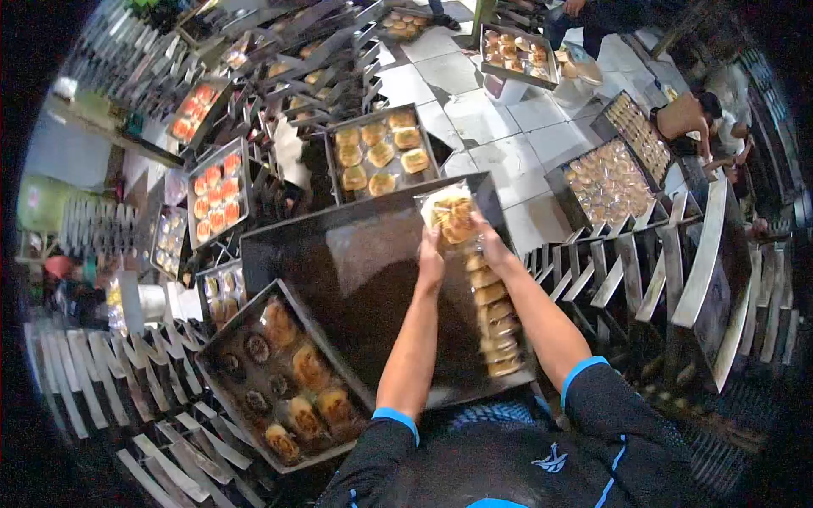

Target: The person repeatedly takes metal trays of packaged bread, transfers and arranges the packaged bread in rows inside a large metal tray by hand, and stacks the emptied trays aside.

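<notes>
Both hands hold one bread bun in a clear plastic wrapper [452, 213] over the far right corner of a large dark tray [339, 245]. My left hand [431, 254] grips the bun's left side, and my right hand [494, 244] grips its right side. Below them, a row of wrapped buns [495, 317] stands packed along the tray's right side. At the lower left, a smaller baking tray [241, 406] carries several browned buns [312, 369] on its dark bottom.
Trays of pale-topped buns [381, 154] and red-topped buns [218, 196] lie beyond. Stacked metal trays [627, 271] rise at the right, others [102, 372] at the left. A tray of wrapped buns [608, 182] rests on the tiled floor [517, 161]. Another person [688, 118] sits at the right.
</notes>
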Demonstrator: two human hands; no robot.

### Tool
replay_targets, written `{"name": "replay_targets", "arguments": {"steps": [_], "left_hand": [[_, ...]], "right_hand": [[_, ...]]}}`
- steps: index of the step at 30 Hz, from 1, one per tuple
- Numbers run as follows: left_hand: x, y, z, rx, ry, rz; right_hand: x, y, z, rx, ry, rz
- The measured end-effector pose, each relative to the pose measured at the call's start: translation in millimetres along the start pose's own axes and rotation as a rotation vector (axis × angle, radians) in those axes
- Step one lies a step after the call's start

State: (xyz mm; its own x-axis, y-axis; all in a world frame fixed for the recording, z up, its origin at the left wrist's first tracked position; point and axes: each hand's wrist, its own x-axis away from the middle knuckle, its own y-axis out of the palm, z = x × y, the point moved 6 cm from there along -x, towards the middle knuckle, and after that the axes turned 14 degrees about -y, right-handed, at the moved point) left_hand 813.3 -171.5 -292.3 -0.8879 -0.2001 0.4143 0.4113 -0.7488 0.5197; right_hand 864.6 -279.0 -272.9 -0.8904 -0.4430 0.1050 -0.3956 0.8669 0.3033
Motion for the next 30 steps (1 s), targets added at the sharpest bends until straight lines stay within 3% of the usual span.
{"name": "replay_targets", "arguments": {"steps": [3,6,7,9,11,12,13,14,16,17,19,21,25,27,29,30], "left_hand": [[-43.0,14.7,-25.2,0.137,-0.553,0.066],[-89.6,-8.8,-31.1,-0.106,-0.77,0.194],[-105.0,-18.4,-35.0,-0.265,-0.919,0.201],[-132.9,-37.6,-47.9,-0.359,-1.062,0.255],[-157.7,-52.5,-60.7,-0.333,-1.119,0.31],[-166.6,-53.5,-68.4,-0.283,-1.126,0.331],[-168.3,-54.0,-73.2,-0.217,-1.117,0.352],[-165.3,-56.7,-79.8,-0.143,-1.087,0.369],[-131.9,-39.9,-65.6,-0.028,-0.89,0.334],[-106.7,-37.0,-65.4,-0.029,-0.904,0.349],[-70.1,-40.4,-55.7,-0.223,-0.661,0.327],[-46.4,-68.3,-75.3,-0.513,-0.357,0.204],[-9.8,-23.7,-82.2,-0.967,-0.011,0.292],[-12.1,-25.1,-85.0,-0.918,-0.034,0.344],[-14.7,-23.8,-82.4,-1.068,0.07,0.378],[-19.8,-50.9,-103.8,-0.953,-0.15,0.458]], "right_hand": [[-24.2,-28.2,32.9,-0.162,0.547,0.162],[-51.7,-28.5,56.5,-0.316,0.666,0.102],[-46.6,-25.9,29.9,-0.336,0.618,0.233],[-49.4,-38.8,22.3,0.477,0.365,0.014],[-2.5,-12.4,-27.3,0.926,-0.087,0.143],[9.7,-3.2,-26.8,1.033,-0.188,-0.056],[19.6,3.8,-23.9,1.128,-0.285,-0.257],[25.4,5.4,-18.5,1.253,-0.313,-0.319],[23.1,-3.4,6.8,1.302,-0.25,-0.385],[21.3,-9.3,18.2,1.374,-0.203,-0.453],[31.9,-13.7,10.2,1.353,-0.123,-0.533],[46.5,-14.1,1.3,1.35,-0.174,-0.53],[38.4,-15.9,10.7,1.326,-0.211,-0.477],[25.6,-15.5,19.3,1.326,-0.132,-0.561],[14.3,-20.9,27.8,1.525,-0.073,-0.64],[12.8,-20.2,33.0,1.612,-0.008,-0.778]]}}
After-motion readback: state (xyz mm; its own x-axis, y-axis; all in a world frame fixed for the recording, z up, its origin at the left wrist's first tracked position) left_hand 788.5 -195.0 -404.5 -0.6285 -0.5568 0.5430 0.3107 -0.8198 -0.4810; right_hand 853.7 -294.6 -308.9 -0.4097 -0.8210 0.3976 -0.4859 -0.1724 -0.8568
